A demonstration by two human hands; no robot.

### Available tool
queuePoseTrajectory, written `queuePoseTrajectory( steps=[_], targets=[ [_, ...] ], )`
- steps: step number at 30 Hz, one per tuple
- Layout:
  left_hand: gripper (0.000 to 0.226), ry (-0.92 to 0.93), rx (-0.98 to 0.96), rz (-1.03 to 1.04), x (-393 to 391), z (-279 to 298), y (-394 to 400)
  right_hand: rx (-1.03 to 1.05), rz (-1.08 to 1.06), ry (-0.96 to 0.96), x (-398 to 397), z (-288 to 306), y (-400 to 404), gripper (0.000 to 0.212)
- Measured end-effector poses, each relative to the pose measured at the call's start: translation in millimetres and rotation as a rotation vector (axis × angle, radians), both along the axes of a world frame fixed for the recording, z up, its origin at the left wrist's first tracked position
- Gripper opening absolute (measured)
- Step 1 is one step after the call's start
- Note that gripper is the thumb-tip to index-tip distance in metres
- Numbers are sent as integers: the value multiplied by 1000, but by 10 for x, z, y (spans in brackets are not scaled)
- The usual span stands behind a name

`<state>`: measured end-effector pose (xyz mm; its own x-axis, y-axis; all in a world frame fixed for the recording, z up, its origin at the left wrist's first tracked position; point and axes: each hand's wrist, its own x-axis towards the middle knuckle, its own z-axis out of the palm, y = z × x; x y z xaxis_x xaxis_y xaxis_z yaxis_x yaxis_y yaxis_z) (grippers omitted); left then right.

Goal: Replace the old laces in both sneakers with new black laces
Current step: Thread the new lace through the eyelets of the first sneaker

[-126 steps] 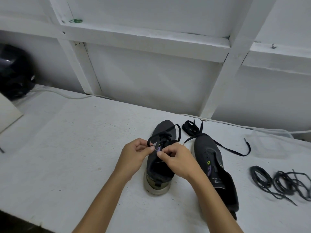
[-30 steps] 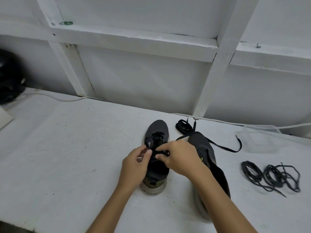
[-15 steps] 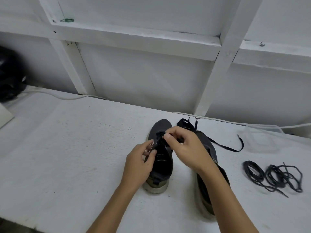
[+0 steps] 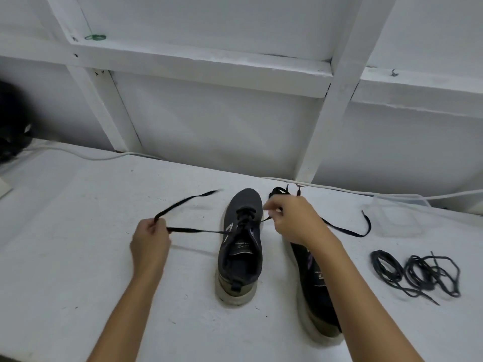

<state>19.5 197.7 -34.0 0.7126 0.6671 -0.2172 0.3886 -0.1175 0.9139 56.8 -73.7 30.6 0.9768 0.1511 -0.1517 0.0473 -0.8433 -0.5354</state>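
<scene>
White painted tabletop (image 4: 78, 257), white timber-framed wall behind. Dark grey mesh sneaker (image 4: 241, 246), upright, toe pointing away, partly threaded with a flat black lace (image 4: 194, 231). Left hand (image 4: 149, 239) grips the lace's left end, drawn taut sideways; right hand (image 4: 294, 220) pinches the other end beside the eyelets. Second dark sneaker (image 4: 316, 291) lies under the right forearm. Coiled dark old laces (image 4: 415, 273) lie at right.

My hands spread apart now: left hand (image 4: 149, 240) draws the black lace (image 4: 193, 230) out leftward from the sneaker (image 4: 241, 246).
</scene>
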Motion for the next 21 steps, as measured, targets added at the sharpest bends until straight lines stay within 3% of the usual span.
queuePoseTrajectory(
  steps=[2,5,7,9,11,13,17,19,21],
  targets=[
    [21,131,139,-49,-91,-101,134,-105,51,136,-18,-81,-19,30],
    [42,192,303,-116,-158,-203,169,-144,74,141,-28,-172,31,34],
    [44,138,419,-165,-161,-205,73,-184,91,108,-21,-212,76,22],
    [31,-9,500,-265,-120,-115,-90,-197,104,69,-18,-202,80,12],
    [14,-165,486,-453,-67,44,-282,-93,98,43,-9,-113,53,7],
    [12,-258,451,-697,-19,221,-477,15,96,28,-4,14,23,4],
    [25,-188,577,-1083,171,371,-783,57,102,-67,26,193,-66,6],
    [10,-180,571,-1063,239,371,-867,62,104,-53,31,266,-124,8],
    [10,-152,467,-894,246,370,-901,0,95,-18,17,341,-217,9]
  ],
)
